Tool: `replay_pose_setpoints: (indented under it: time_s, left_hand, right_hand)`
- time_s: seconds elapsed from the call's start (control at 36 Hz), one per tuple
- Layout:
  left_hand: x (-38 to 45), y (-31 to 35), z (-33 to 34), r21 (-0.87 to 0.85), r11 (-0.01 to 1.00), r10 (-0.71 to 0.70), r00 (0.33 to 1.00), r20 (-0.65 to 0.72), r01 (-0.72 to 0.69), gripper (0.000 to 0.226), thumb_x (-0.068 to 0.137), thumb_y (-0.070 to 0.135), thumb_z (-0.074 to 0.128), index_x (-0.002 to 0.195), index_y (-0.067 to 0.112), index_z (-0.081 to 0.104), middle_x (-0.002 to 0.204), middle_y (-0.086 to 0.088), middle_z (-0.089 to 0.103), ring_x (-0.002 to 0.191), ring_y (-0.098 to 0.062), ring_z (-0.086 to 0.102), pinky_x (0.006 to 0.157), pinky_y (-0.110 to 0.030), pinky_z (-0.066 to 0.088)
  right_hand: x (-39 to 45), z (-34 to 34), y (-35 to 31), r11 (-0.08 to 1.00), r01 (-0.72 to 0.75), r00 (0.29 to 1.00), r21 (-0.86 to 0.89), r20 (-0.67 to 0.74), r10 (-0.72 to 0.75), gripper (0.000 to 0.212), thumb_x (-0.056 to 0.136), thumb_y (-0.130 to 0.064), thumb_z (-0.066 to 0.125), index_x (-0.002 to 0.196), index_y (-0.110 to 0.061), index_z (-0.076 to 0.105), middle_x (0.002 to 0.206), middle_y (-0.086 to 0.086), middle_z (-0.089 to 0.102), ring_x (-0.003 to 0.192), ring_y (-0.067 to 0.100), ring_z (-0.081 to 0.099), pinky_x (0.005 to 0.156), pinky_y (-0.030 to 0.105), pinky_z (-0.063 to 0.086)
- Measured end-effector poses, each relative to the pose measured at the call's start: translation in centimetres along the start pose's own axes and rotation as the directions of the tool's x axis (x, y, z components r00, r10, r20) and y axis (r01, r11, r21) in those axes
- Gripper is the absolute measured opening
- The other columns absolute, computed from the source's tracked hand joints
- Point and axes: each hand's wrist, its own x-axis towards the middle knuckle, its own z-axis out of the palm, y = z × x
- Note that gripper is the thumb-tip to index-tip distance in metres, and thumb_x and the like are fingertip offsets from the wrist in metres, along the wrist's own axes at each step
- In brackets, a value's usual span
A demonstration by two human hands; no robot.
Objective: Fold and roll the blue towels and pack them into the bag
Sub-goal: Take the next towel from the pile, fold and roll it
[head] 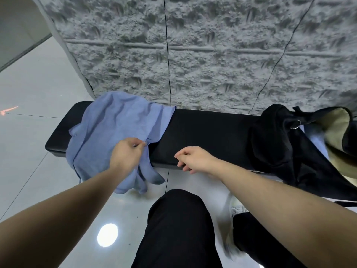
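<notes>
My knees in black trousers [179,225] are nearest, over the shiny grey floor [38,155]. Just past them my left hand [128,152] is pinching the near right edge of the blue towel [116,128], thumb and fingertips closed on a bit of the cloth. The towel's a crumpled heap on the left part of the black padded surface [208,132], and a good chunk of it hangs off the near edge toward the floor. My right hand [195,159] is loose, fingers relaxed and slightly curled, holding nothing, sitting at the near edge of the surface around the middle. Over on the right end there's the black bag [280,144], slumped, with a metal ring [295,124] on its strap and a tan lining [336,128] showing at the open top. Something pale blue [316,140] peeks out next to the bag, can't tell if it's another towel. Behind everything is a rough grey wall [212,45].
</notes>
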Motion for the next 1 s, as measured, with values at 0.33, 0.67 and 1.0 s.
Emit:
replay_pose_setpoints:
  time_s: [0.33, 0.67, 1.0]
  left_hand:
    - [-0.7, 5.3, -0.6, -0.379, 0.923, 0.054, 0.997, -0.062, -0.073, 0.012, 0.095, 0.019, 0.056, 0.089, 0.013, 0.064, 0.075, 0.005, 0.060, 0.071, -0.009, 0.052, 0.069, -0.023, 0.042]
    - [-3.1, 9.4, 2.7, -0.481, 0.860, 0.279, 0.946, 0.167, -0.169, 0.030, 0.093, 0.001, 0.057, 0.076, 0.025, 0.063, 0.049, 0.018, 0.058, 0.049, 0.005, 0.049, 0.057, -0.014, 0.040]
    - [-0.5, 4.5, 2.9, -0.488, 0.868, -0.145, 0.986, -0.082, 0.087, 0.027, 0.092, 0.028, 0.058, 0.118, 0.021, 0.056, 0.125, -0.002, 0.053, 0.098, -0.009, 0.054, 0.074, -0.016, 0.039]
  right_hand:
    - [-0.2, 0.7, -3.0, 0.968, 0.078, 0.996, 0.238, -0.059, -0.066, 0.030, 0.098, -0.049, 0.048, 0.105, -0.027, 0.067, 0.096, -0.003, 0.072, 0.082, 0.014, 0.067, 0.076, 0.031, 0.054]
    - [0.7, -0.5, -6.0, 0.816, 0.069, 0.996, 0.574, -0.087, -0.023, 0.025, 0.083, -0.037, 0.061, 0.068, -0.019, 0.067, 0.072, 0.002, 0.068, 0.076, 0.017, 0.063, 0.072, 0.027, 0.047]
    - [0.2, -2.9, -4.6, 0.839, 0.182, 0.981, 0.513, -0.153, -0.119, 0.061, 0.084, 0.009, 0.031, 0.115, -0.035, 0.059, 0.088, -0.010, 0.071, 0.069, 0.004, 0.065, 0.052, 0.016, 0.046]
